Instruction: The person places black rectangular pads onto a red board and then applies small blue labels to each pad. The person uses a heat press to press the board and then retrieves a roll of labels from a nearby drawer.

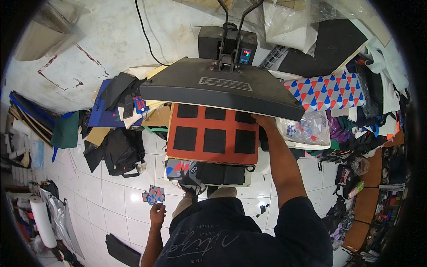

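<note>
Black squares (186, 138) on the red pad (213, 156) are best kept flat, though the right hand (265, 121)'s grip beneath the raised plate (218, 95) cannot be told, and the left hand (157, 214) is half-curled at patterned pieces (155, 195), hold unclear.

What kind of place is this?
Probably a small fabric-printing or garment workshop. What points to it: a press with a raised dark plate over an orange pad holding black squares, and a triangle-patterned sheet beside heaped, fabric-like material.
</note>
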Demonstrator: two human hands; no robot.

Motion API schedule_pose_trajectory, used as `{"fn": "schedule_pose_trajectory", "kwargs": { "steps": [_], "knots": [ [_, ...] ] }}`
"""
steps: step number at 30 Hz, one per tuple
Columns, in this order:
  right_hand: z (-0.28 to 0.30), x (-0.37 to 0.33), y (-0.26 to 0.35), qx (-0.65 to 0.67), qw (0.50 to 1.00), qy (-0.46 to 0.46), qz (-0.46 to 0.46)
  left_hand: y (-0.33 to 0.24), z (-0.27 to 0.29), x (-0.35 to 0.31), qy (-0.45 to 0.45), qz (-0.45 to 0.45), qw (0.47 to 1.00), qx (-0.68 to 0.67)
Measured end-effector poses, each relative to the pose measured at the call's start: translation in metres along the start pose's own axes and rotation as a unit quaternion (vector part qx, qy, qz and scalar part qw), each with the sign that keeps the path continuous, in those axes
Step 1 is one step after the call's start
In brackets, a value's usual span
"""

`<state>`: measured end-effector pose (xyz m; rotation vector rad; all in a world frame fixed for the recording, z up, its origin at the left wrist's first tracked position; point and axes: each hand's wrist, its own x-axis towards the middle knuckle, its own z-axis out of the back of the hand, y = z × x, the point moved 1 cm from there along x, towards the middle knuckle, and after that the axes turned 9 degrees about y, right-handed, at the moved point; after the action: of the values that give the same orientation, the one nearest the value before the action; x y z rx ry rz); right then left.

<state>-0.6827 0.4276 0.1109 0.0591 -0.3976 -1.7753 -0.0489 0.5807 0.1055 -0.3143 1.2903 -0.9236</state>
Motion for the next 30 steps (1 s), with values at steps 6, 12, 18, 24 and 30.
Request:
{"fn": "schedule_pose_trajectory", "kwargs": {
  "steps": [6,12,18,24,30],
  "knots": [
    [0.008,-0.011,-0.001,0.133,0.990,-0.044,-0.025,0.031,0.009,0.007,0.011,0.072,0.997,0.013],
    [0.039,-0.025,0.026,0.176,0.973,-0.062,-0.135,0.046,0.020,0.013,0.020,0.116,0.993,0.015],
    [0.093,-0.082,0.005,0.307,0.925,-0.093,-0.201,0.038,0.033,0.002,0.001,0.127,0.992,0.009],
    [0.129,-0.107,-0.121,0.044,0.949,-0.053,-0.308,0.027,0.040,0.003,0.012,0.138,0.989,0.043],
    [0.075,-0.099,-0.169,-0.269,0.906,0.215,-0.248,0.008,0.049,-0.002,-0.003,0.137,0.988,0.066]
  ]
}}
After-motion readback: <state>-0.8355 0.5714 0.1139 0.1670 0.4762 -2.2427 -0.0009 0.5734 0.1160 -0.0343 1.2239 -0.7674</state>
